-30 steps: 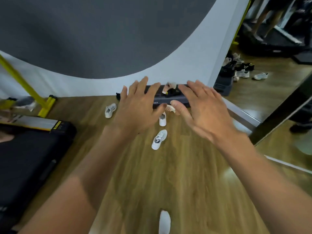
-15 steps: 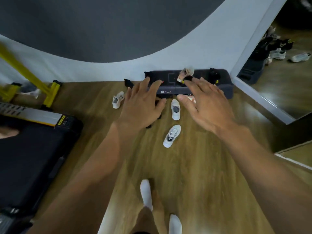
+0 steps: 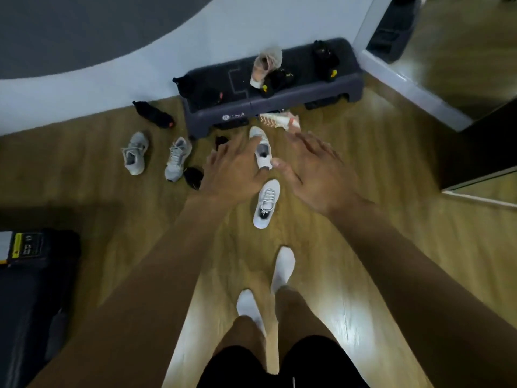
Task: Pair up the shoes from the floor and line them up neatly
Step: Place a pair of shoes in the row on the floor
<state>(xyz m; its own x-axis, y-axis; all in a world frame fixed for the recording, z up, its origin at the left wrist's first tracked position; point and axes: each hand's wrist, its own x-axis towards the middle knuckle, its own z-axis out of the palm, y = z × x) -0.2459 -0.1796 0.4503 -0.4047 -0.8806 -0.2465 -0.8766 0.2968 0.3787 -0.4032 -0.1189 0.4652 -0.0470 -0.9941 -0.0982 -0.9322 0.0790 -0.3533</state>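
Note:
Shoes lie scattered on the wooden floor (image 3: 363, 247). My left hand (image 3: 237, 169) and right hand (image 3: 313, 172) are stretched forward with spread fingers and hold nothing. Between them lies a white sneaker (image 3: 263, 152); a second white sneaker (image 3: 267, 204) lies just below the hands. Two grey sneakers (image 3: 134, 152) (image 3: 177, 158) lie to the left. A black shoe (image 3: 154, 114) sits by the wall, another black shoe (image 3: 193, 177) is partly hidden by my left hand. A pink-white shoe (image 3: 279, 121) lies before the dark step platform (image 3: 307, 96), which carries a beige shoe (image 3: 265, 64) and black shoes (image 3: 326, 61).
A black treadmill (image 3: 33, 289) fills the lower left. A mirror with a white frame (image 3: 405, 79) stands at the right. My feet in white socks (image 3: 282, 270) stand on the floor below the shoes. The white wall (image 3: 140, 65) runs behind the platform.
The view has tilted down and moved closer to the shoes. Both hands have lowered toward the white sneakers, still open. My legs and socked feet have come into view.

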